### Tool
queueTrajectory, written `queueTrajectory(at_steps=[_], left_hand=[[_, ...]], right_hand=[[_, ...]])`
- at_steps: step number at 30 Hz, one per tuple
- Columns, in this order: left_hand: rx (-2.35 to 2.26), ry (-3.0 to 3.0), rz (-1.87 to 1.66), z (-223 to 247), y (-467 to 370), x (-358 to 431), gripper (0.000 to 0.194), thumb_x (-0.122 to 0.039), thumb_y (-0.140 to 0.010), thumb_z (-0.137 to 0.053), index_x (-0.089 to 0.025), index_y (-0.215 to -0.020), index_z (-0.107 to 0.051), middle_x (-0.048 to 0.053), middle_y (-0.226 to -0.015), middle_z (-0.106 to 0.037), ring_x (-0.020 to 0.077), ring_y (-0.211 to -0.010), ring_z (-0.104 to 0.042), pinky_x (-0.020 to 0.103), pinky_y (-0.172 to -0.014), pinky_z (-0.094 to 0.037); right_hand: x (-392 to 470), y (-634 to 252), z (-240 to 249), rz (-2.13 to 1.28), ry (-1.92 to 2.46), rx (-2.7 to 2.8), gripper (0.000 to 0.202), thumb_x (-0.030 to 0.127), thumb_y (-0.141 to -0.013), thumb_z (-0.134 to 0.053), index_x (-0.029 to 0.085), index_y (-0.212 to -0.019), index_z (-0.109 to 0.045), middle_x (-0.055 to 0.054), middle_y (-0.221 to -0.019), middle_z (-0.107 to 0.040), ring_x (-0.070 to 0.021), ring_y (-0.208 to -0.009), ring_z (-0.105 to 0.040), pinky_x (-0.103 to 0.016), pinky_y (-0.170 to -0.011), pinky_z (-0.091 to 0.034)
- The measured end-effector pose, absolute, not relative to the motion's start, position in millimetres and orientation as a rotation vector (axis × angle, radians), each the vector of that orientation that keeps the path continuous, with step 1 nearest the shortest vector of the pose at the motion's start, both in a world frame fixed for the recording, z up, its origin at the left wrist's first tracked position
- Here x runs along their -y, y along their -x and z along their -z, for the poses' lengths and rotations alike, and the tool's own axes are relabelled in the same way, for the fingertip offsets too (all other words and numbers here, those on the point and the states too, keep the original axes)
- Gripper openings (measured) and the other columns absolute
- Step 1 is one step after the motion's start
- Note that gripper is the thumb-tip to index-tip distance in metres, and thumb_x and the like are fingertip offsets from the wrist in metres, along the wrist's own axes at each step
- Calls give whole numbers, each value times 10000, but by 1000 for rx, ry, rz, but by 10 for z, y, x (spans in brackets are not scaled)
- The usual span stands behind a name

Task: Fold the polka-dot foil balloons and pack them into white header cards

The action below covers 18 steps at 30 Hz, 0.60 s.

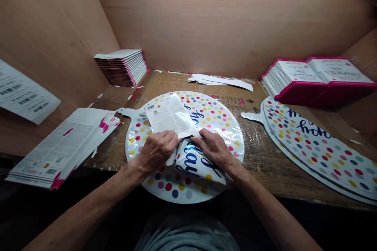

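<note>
A flat round foil balloon (pixel 165 190) with coloured dots lies before me, its tail pointing left. On top of it I hold a white printed paper packet (pixel 169 115) and a folded foil balloon (pixel 193 162) with blue lettering. The fingers of my left hand (pixel 157 149) are closed on the packet's near edge. My right hand (pixel 216 149) grips the folded balloon, its thumb close to the packet's near right corner. The folded balloon's upper end meets the packet's near edge; whether it is inside cannot be told.
Several printed packets (pixel 55 145) are fanned out at the left. A packet stack (pixel 122 66) stands at the back left, two pink-edged stacks (pixel 321 74) at the back right. More flat balloons (pixel 318 145) lie right. Paper strips (pixel 220 80) lie behind; a barcode sheet (pixel 26 92) hangs left.
</note>
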<state>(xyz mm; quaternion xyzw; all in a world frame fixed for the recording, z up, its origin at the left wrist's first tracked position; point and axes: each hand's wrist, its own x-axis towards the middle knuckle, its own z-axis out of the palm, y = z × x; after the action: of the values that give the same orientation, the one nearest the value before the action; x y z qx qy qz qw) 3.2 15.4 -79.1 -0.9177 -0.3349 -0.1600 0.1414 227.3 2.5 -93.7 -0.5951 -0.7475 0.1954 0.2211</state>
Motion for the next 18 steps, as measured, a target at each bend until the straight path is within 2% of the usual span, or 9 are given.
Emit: queueTrajectory(at_steps=[3, 5, 8, 10, 13, 16, 18], left_hand=[[1178, 2646, 726, 835, -96, -64, 251, -229, -989, -447, -162, -912, -676, 109, -926, -734, 236, -876, -699, 354, -749, -562], [1443, 2555, 1031, 891, -161, 13, 199, -289, -958, -528, -181, -1058, -663, 125, -1090, -723, 282, -1083, -663, 429, -905, -548], [1952, 2422, 1687, 938, -262, 114, 505, -389, -886, -639, -175, -1325, -510, 161, -1318, -622, 321, -1261, -564, 497, -1020, -493], [2215, 2555, 2153, 925, -318, 161, 605, -416, -869, -651, -152, -1373, -444, 174, -1316, -623, 307, -1198, -616, 472, -985, -525], [2388, 2655, 2672, 877, -380, 208, 562, -398, -827, -704, -125, -1279, -510, 165, -1221, -681, 275, -1074, -684, 421, -938, -551], [2403, 2523, 2888, 864, -434, 223, 590, -356, -745, -786, -129, -1235, -549, 147, -1185, -701, 262, -1045, -692, 390, -922, -550], [2434, 2522, 2838, 893, -480, 202, 572, -364, -729, -793, -130, -1205, -580, 135, -1136, -720, 264, -1024, -695, 382, -891, -555]], right_hand=[[39, -2199, 1020, -283, 1711, 2074, 241, 373, -978, -450, 212, -820, -536, -47, -733, -647, -179, -636, -562, -278, -574, -304], [82, -2172, 1072, -200, 1728, 1991, 234, 353, -982, -408, 208, -857, -543, -67, -742, -657, -200, -652, -595, -281, -573, -322], [120, -2184, 1096, -199, 1715, 1849, 241, 361, -977, -367, 208, -886, -531, -74, -751, -658, -215, -659, -613, -279, -572, -349], [133, -2214, 1079, -241, 1730, 1784, 250, 380, -969, -354, 211, -888, -521, -78, -761, -661, -221, -653, -612, -283, -570, -359], [156, -2265, 1037, -316, 1785, 1700, 273, 408, -958, -335, 208, -920, -517, -90, -786, -671, -239, -672, -613, -297, -581, -376], [182, -2307, 1002, -392, 1782, 1644, 295, 433, -957, -327, 204, -941, -513, -98, -816, -676, -247, -718, -616, -315, -619, -410], [183, -2327, 982, -434, 1757, 1608, 295, 446, -957, -338, 211, -935, -515, -89, -826, -678, -241, -739, -615, -321, -647, -433]])
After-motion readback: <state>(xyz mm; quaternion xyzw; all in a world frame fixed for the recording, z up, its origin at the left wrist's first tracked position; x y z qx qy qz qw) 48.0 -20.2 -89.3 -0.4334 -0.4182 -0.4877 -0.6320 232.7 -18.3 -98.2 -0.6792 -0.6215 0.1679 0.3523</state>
